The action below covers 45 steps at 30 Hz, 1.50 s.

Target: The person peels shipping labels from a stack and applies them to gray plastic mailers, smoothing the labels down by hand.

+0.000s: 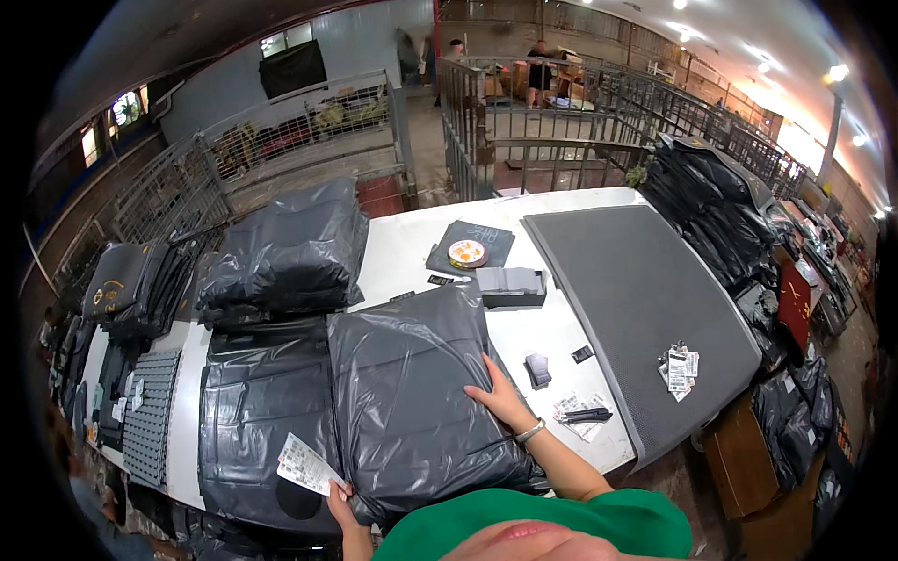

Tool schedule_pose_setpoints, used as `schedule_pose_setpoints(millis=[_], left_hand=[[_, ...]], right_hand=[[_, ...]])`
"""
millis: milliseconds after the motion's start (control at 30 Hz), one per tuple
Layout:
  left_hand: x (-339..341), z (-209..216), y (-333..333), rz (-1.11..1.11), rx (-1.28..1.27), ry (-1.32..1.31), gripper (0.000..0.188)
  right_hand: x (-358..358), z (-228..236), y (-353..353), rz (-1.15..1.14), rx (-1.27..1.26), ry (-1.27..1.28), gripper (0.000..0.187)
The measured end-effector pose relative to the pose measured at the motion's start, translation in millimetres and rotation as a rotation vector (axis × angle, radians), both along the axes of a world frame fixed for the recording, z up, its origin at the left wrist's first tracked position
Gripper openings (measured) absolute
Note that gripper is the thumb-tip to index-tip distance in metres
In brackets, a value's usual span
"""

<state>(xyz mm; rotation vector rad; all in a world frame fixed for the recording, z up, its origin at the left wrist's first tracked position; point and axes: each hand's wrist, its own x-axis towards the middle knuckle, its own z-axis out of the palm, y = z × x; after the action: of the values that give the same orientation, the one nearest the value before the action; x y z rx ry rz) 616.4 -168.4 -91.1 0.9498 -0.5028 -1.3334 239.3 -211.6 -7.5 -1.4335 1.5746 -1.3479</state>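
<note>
Package lies at near side of white table, just right of another dark pack. Left hand nearly closed, pinching white label by its lower end, beside package's lower left corner. Right hand loosely spread, resting on package's right side. Farther right: black cutter on papers; grey mat beyond.

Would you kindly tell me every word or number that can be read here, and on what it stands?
None clear enough to quote:
Sheet in the left hand: too small to read.
Labels on the grey mat: too small.
Labels under the black tool: too small.
Dark packet under the round item: pale lettering, unclear.
</note>
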Motion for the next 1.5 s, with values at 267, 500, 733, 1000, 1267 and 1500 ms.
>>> schedule_pose_setpoints(millis=[267, 500, 733, 1000, 1267, 1500], left_hand=[[-29.3, 161.7, -39.9, 0.055, -0.17, -0.343, 0.033], [-101.3, 94.0, -90.6, -0.279, -0.104, -1.351, 0.032], [-87.7, 60.6, -78.5, -0.149, -0.117, -0.766, 0.031], [-77.3, 59.6, -83.7, -0.103, -0.009, -0.412, 0.029], [-20.3, 132.1, -75.8, 0.435, -0.238, 0.147, 0.03], [-19.6, 188.7, -17.5, 0.13, -0.167, -0.273, 0.034]], right_hand=[[36.4, 20.0, -44.7, -0.121, -0.207, 0.459, 0.059], [80.9, 24.2, -213.2, 0.357, -0.113, 0.351, 0.036], [139.3, -27.8, -416.0, 0.152, 0.193, 0.603, 0.069], [130.0, 36.5, -458.3, 0.243, -0.078, 0.532, 0.035], [88.3, 206.3, -156.3, 0.547, -0.02, -0.526, 0.015], [-13.2, 116.8, 81.6, 0.592, 0.13, -0.051, 0.04]])
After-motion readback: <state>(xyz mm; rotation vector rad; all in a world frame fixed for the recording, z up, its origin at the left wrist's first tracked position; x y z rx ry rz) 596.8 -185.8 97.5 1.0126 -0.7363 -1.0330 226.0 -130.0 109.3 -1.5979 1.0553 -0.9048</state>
